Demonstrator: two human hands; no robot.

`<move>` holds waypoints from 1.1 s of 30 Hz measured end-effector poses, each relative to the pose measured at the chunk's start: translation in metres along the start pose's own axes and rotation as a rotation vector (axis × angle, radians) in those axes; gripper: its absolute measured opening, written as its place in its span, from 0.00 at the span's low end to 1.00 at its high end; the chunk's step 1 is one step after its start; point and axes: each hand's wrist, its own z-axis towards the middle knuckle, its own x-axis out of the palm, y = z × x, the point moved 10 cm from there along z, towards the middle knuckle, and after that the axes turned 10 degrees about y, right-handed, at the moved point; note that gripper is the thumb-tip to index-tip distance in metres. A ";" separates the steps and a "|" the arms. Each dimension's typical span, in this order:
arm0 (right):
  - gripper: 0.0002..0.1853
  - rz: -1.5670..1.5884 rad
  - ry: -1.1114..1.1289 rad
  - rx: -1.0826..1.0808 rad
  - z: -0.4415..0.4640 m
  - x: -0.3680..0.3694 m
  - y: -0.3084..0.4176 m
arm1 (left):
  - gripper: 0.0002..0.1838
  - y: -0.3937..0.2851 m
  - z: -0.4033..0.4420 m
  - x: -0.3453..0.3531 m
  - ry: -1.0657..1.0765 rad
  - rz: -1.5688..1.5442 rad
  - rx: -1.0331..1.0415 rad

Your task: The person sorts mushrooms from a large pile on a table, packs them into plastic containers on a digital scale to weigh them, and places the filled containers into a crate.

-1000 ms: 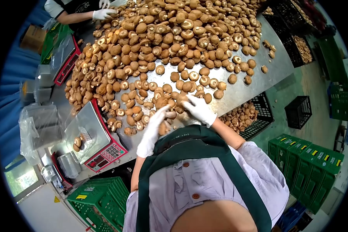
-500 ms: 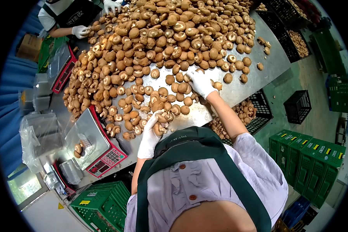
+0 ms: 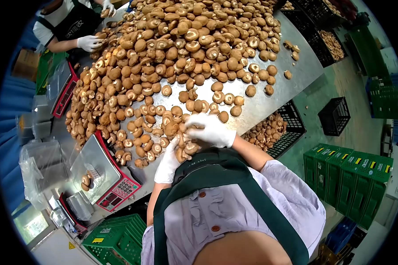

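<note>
My left hand (image 3: pixel 166 167), in a white glove, is closed around several brown shiitake mushrooms (image 3: pixel 189 149) just in front of my apron. Coming in from the right, my gloved right hand (image 3: pixel 214 130) has its fingers bent round toward this handful, with a mushroom at the fingertips that they partly hide. Loose mushrooms (image 3: pixel 141 128) lie on the metal table (image 3: pixel 269 95) beyond and left of both hands. Behind them rises a large heap of mushrooms (image 3: pixel 181 39).
A red-framed scale (image 3: pixel 99 170) with a few mushrooms on its plate stands at left, near clear plastic boxes (image 3: pixel 79 206). A black crate (image 3: pixel 292 128) of mushrooms sits below the table's right edge. Green crates (image 3: pixel 347 181) are stacked at right. A co-worker's gloved hand (image 3: pixel 89 43) touches the heap.
My right hand has come back from the heap's near edge to my left hand, which stays closed on its mushrooms. The view has shifted slightly. The co-worker's hands have moved.
</note>
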 end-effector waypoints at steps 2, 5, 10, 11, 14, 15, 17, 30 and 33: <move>0.13 0.034 -0.142 0.329 -0.002 -0.032 -0.049 | 0.31 0.004 -0.003 0.000 0.002 -0.206 -0.026; 0.16 -0.433 -0.375 0.445 -0.006 -0.088 -0.084 | 0.29 -0.002 -0.008 0.005 -0.022 -0.313 -0.018; 0.14 -0.542 -0.298 0.464 0.003 -0.064 -0.143 | 0.29 -0.004 -0.005 0.003 0.000 -0.300 0.002; 0.09 -0.575 -0.368 0.234 0.001 -0.056 -0.120 | 0.29 -0.008 -0.006 0.011 0.059 -0.253 0.016; 0.07 -0.337 -0.242 0.085 0.002 -0.038 -0.083 | 0.30 -0.009 -0.006 0.014 0.083 -0.185 0.043; 0.08 -0.299 -0.237 0.067 0.000 -0.031 -0.074 | 0.30 -0.009 -0.004 0.015 0.118 -0.192 0.039; 0.09 -0.230 -0.257 0.055 -0.006 -0.025 -0.077 | 0.32 -0.008 -0.004 0.017 0.143 -0.216 0.047; 0.23 -0.255 -0.322 0.349 0.027 -0.063 -0.123 | 0.33 -0.017 -0.009 0.021 0.164 -0.170 0.111; 0.32 -0.436 -0.122 0.240 0.063 -0.009 -0.100 | 0.33 -0.026 -0.024 0.024 0.086 -0.136 0.080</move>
